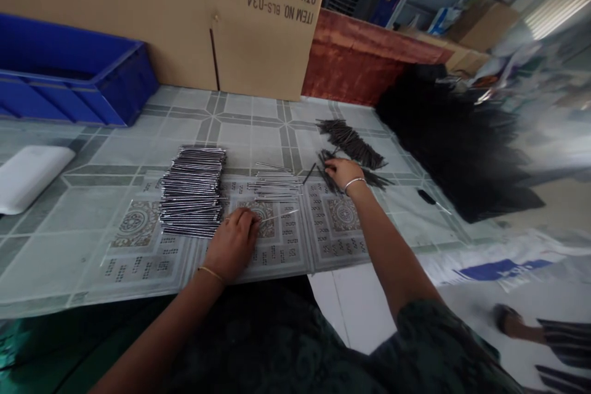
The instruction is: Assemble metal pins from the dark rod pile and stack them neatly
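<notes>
A neat stack of thin silver metal rods [192,189] lies on the patterned table cover [138,258]. My left hand [234,240] rests palm down just right of that stack, fingers curled over a thin rod; whether it grips it I cannot tell. A smaller loose row of silver rods [276,186] lies between my hands. My right hand [344,173] reaches out to a pile of dark thin sticks [351,144], fingers touching the sticks at its near end.
A blue plastic crate [74,77] stands at the back left, a large cardboard box [184,12] behind the table. A white flat object [30,175] lies at the left. A big black heap [452,135] sits to the right. Another person's foot [512,323] shows at lower right.
</notes>
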{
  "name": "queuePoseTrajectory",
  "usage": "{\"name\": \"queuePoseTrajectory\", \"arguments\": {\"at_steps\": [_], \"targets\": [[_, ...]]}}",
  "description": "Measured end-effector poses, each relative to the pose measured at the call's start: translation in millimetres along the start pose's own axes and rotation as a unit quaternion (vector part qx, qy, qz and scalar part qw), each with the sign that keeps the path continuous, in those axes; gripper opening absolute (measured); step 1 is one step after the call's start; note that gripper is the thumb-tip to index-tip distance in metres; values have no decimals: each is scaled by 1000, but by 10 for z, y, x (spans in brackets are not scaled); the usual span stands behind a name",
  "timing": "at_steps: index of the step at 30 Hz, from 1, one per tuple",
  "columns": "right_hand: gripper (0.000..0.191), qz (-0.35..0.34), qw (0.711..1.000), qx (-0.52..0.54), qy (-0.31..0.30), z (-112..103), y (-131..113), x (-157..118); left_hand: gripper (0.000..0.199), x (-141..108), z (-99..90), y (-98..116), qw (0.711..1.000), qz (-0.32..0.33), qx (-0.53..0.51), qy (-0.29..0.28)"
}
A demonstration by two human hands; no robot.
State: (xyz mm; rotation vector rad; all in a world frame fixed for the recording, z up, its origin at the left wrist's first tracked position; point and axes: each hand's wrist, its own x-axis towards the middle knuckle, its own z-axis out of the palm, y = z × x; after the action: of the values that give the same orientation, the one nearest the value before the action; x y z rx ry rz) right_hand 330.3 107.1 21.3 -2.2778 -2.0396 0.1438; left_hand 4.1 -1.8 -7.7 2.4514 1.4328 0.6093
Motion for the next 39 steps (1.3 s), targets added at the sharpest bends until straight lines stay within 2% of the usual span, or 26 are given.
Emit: {"name": "queuePoseTrajectory", "arguments": {"at_steps": [3, 6, 10, 13, 16, 20, 23, 26, 32, 39], "targets": [[34, -8, 1000, -24, -6, -31, 3, -38, 25, -99, 1, 15, 997, -4, 76, -33], [37, -26, 998, -48, 4, -93, 7, -71, 26, -89, -10, 28, 993, -14, 111, -46], [40, -59, 996, -19, 59, -198, 16, -42, 30, 21, -35, 43, 990, 10, 118, -77], [34, -54, 994, 25, 87, -223, -30, -86, 29, 94, -52, 71, 983, 38, 143, -108], [33, -95, 982, 117, 117, -109, -158, -353, 29, 125, -35, 77, 982, 20, 147, -115], [31, -221, 951, 213, 43, 246, -344, -922, 30, 123, 40, 8, 990, -10, 100, -97], [26, -222, 942, 249, 49, 486, -398, -1180, 31, 120, 79, -38, 993, 6, 85, -87], [25, -201, 935, 283, 73, 595, -401, -1214, 32, 130, 71, -35, 993, 3, 78, -84], [32, -226, 922, 307, 65, 607, -442, -1166, 30, 137, 33, 0, 993, -2, 74, -91], [18, -204, 909, 357, 71, 615, -501, -1173, 30, 131, 51, -5, 994, 1, 73, -81]]}}
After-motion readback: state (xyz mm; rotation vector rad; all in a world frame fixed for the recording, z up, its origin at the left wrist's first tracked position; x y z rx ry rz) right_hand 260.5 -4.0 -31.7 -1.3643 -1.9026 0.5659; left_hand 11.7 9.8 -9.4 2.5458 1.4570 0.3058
